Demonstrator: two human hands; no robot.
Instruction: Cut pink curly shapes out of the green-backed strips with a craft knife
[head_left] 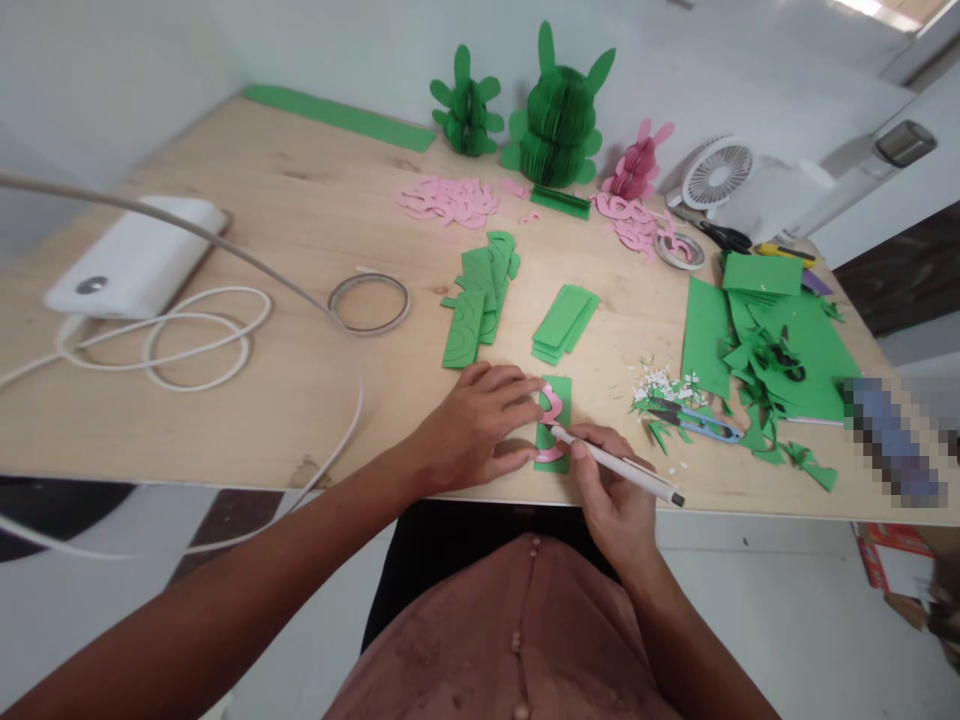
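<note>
A small green paper strip [563, 400] lies near the table's front edge with a curved pink paper shape [553, 455] on top. My left hand [484, 425] rests beside it, fingers spread, fingertips on the left edge of the strip and the pink shape. In my right hand [615, 490] is a white pen [626, 467], its tip at the pink shape. Just behind are a stack of plain green strips [565, 322] and, to its left, green pieces with drawn curves [465, 325].
Blue snips [697, 420] lie among green and white scraps at right. A tape roll [369, 303], white device [139, 260] and cables occupy the left. Pink cutouts [454, 200], green paper figures [559, 125] and a white fan [718, 172] stand or lie toward the back.
</note>
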